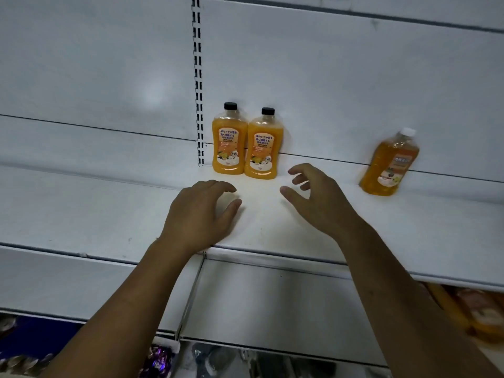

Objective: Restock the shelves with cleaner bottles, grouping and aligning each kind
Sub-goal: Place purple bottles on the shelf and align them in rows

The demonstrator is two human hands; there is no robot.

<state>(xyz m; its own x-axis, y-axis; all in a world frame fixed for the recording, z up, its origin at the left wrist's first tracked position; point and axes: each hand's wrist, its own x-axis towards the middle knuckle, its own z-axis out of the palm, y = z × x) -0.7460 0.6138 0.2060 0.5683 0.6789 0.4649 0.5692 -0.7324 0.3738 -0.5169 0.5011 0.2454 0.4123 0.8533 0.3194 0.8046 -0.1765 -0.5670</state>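
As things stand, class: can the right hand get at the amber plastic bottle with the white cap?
Probably yes: the right hand is open and empty, and only bare white shelf lies between it and the white-capped amber plastic bottle.

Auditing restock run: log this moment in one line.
left hand open | right hand open | black-cap bottles paired | white-cap bottle apart

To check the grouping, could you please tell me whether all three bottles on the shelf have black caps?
No: the left bottle and the middle bottle have black caps, but the right bottle has a white one.
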